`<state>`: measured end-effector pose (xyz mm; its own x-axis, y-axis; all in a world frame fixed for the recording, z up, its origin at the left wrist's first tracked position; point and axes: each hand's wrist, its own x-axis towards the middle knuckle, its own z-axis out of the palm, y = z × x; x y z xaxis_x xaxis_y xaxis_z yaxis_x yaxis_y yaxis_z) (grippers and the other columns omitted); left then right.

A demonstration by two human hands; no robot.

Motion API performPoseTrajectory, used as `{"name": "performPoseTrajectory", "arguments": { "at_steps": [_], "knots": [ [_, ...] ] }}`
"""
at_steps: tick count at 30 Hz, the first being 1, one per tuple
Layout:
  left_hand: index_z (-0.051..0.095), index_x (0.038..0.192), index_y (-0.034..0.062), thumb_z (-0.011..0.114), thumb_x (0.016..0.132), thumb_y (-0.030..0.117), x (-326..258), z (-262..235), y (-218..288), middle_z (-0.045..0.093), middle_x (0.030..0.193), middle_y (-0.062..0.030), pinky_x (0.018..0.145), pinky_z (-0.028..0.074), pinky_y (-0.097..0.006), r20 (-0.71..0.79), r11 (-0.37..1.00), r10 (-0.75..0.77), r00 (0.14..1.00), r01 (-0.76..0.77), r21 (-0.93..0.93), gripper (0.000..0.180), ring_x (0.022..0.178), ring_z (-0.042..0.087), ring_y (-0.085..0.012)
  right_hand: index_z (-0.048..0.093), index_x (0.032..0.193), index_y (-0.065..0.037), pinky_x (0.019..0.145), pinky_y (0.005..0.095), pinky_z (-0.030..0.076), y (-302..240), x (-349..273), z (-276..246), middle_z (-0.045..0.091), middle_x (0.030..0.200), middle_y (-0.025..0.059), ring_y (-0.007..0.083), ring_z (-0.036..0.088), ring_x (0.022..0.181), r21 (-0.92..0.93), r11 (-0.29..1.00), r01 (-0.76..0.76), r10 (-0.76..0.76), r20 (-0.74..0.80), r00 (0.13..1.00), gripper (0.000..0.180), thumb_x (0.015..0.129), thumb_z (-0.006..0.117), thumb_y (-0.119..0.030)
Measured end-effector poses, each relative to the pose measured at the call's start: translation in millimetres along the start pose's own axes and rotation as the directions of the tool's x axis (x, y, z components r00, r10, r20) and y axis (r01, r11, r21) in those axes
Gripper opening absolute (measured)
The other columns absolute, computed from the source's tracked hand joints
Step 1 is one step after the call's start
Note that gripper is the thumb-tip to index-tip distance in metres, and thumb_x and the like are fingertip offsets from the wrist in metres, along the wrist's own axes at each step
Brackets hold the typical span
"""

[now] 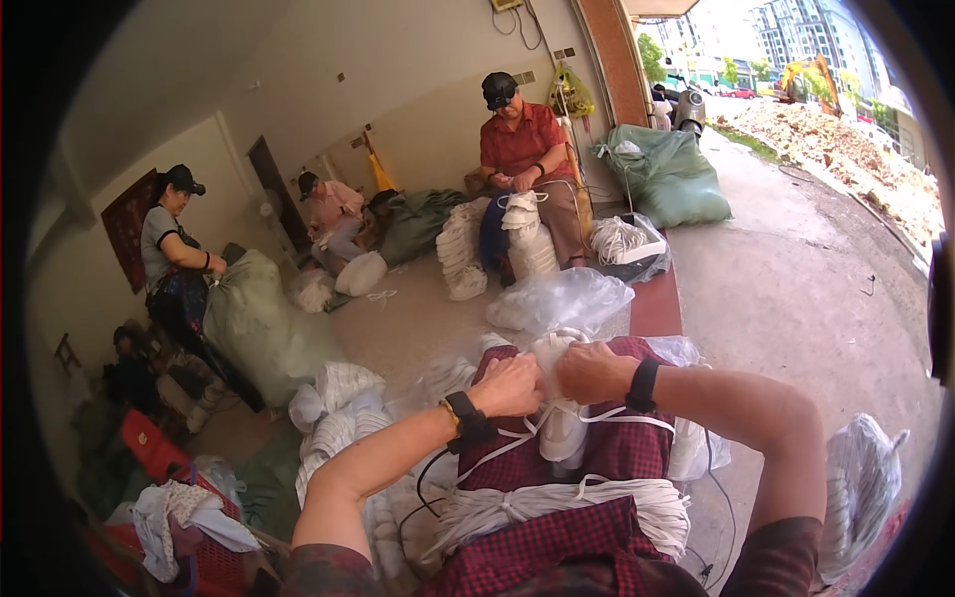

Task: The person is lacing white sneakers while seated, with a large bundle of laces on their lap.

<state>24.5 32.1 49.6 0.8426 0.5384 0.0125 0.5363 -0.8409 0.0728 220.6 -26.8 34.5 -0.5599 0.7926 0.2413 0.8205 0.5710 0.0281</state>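
Hands are meeting over the lap, both working at a small white bundle of cord (553, 350). Left hand (509, 386) is clenching around the bundle's left side, fingers curled tight, knuckles facing up. Right hand (592, 372) is gripping the bundle's right side, fingers wrapped under and out of sight. Both wrists are wearing black bands. Bundle is sitting between the two fists, above the knees, with loose white tape (542, 426) trailing down from it across the red checked trousers (617, 453).

A wider hank of white cord (557, 502) is lying across the thighs, nearer the body, tied at its middle. White piles of finished bundles (333, 408) are stacking up on the floor to the left. A clear plastic bag (560, 298) is resting just beyond the knees. A white mesh sack (858, 488) is sitting at the right, well apart.

Across the floor, a person in a red shirt (522, 144) is sitting and handling similar white bundles. A person in a grey top (169, 249) is bending over a large pale green sack (261, 323). Another green sack (667, 174) is lying near the doorway. A red basket (204, 557) of cloth is standing at lower left.
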Motion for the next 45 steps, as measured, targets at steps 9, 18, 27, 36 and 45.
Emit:
{"name": "performPoseTrajectory", "arguments": {
  "at_steps": [9, 18, 27, 36, 45],
  "knots": [
    [0.066, 0.077, -0.0050, 0.067, 0.069, 0.015, 6, 12, 2, 0.065, 0.085, -0.0250, 0.078, 0.052, -0.044, -0.157, 0.975, -0.111, 0.981, 0.077, -0.207, 0.021, 0.086, 0.066, -0.0398, 0.064, 0.072, 0.007, 0.060, 0.0431, 0.050, -2, 4, -10, 0.061, 0.065, 0.0215, 0.0301, 0.063, 0.061, 0.673, 0.681, -0.290, 0.458, -0.081, 0.885, 0.028, 0.078, 0.064, -0.021],
    [0.062, 0.075, -0.0027, 0.062, 0.080, 0.007, -14, -4, 26, 0.058, 0.081, -0.0129, 0.062, 0.048, -0.034, -0.511, 0.873, -0.002, 0.860, -0.247, -0.420, 0.010, 0.070, 0.060, -0.0213, 0.058, 0.074, 0.007, 0.055, 0.0416, 0.042, 1, 5, 3, 0.054, 0.058, 0.0192, 0.0225, 0.051, 0.052, 0.703, 0.711, -0.017, 0.308, -0.290, 0.906, 0.027, 0.081, 0.060, -0.019],
    [0.057, 0.110, 0.0028, 0.053, 0.103, 0.025, -33, 0, 23, 0.061, 0.073, -0.0023, 0.049, 0.043, -0.020, 0.020, 0.190, -0.247, 0.969, 0.068, -0.980, 0.024, 0.055, 0.054, -0.0059, 0.060, 0.074, 0.002, 0.057, 0.0294, 0.040, 3, -5, -10, 0.051, 0.066, 0.0038, 0.0082, 0.046, 0.064, 0.835, 0.550, -0.032, 0.359, -0.201, 0.912, 0.032, 0.090, 0.058, -0.025],
    [0.069, 0.097, 0.0017, 0.055, 0.101, 0.021, -4, 18, 43, 0.048, 0.062, 0.0052, 0.048, 0.031, -0.021, -0.140, 0.356, -0.200, 0.970, -0.061, -0.932, 0.024, 0.054, 0.040, -0.0029, 0.066, 0.079, -0.004, 0.058, 0.0228, 0.038, -9, -7, -22, 0.056, 0.070, -0.0055, 0.0033, 0.046, 0.064, 0.986, 0.121, -0.114, 0.440, 0.050, 0.897, 0.035, 0.097, 0.055, -0.032],
    [0.065, 0.098, 0.0033, 0.054, 0.102, 0.023, -21, 9, 14, 0.042, 0.063, 0.0084, 0.045, 0.023, -0.019, -0.169, 0.017, -0.386, 0.907, -0.176, -0.984, 0.023, 0.052, 0.033, -0.0002, 0.073, 0.097, -0.005, 0.064, 0.0220, 0.040, -3, -13, -12, 0.065, 0.082, -0.0055, 0.0028, 0.051, 0.074, 0.961, 0.275, -0.016, 0.326, -0.078, 0.942, 0.024, 0.096, 0.064, -0.027]
  ]
}}
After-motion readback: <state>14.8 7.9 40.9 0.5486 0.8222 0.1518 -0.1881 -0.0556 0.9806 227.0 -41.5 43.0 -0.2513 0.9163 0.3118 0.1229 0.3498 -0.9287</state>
